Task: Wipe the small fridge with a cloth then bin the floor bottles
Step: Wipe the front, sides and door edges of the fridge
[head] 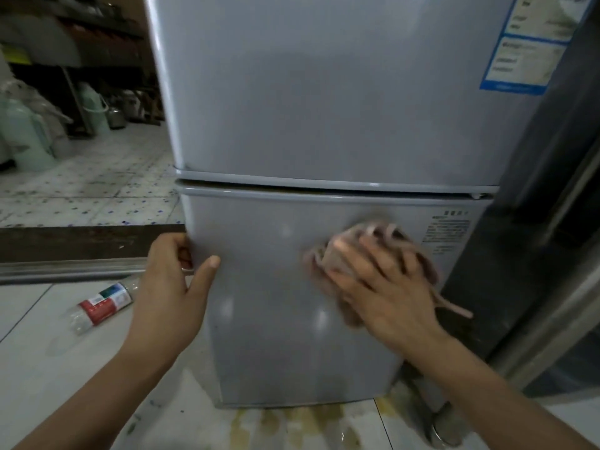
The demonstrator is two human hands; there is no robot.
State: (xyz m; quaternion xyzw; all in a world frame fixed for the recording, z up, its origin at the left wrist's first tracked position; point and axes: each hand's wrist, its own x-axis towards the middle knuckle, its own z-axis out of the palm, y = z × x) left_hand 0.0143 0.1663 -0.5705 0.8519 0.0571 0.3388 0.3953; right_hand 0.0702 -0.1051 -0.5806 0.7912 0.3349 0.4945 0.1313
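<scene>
Our right hand (380,280) presses a pinkish cloth (328,254) flat on the fridge (324,108) lower door; our left hand (175,271) grips its left edge; a bottle (100,303) lies on the floor (39,352).

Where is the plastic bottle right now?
Head view, lower left: the bottle lies on its side on the floor, left of the fridge, beside the left hand.

This looks like a back kitchen or storeroom of a home or small eatery. A small grey two-door fridge (324,157) stands on a pale tiled floor (97,183) with yellowish stains near its base. Behind, on the left, dark cluttered shelves (65,30) hold goods, and pale green thermos flasks (29,134) and metal pots (117,116) stand on the floor.
</scene>
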